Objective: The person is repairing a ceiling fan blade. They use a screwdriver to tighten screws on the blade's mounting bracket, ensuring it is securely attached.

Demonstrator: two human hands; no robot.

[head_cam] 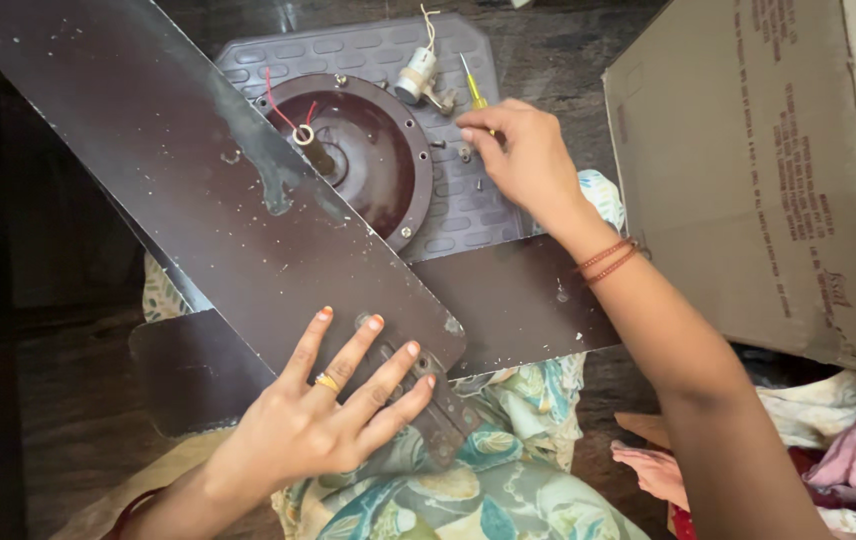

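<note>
Across the person's lap lies a dark brown fan blade (198, 180), its metal bracket end (428, 400) nearest the body, with a second blade (518, 300) crossing beneath it. Left hand (333, 405) rests flat, fingers spread and released, pressing the upper blade down near the bracket; it grasps nothing. Right hand (518, 155) reaches to the grey plastic tray (468, 200), fingertips pinched over small screws (465, 153) lying loose there; whether one is already lifted cannot be told. Fan motor housing (363, 150) sits on the same tray, red wires at its shaft, with a white capacitor (415, 75) and a yellow-handled screwdriver (473, 85) just beyond. A cardboard box (758, 170) stands to the right.

Judgement: fastener pick-up is the step in hand. A next move would call for a secure pinch on one screw, and the blade held steady so that the bracket holes do not shift.
</note>
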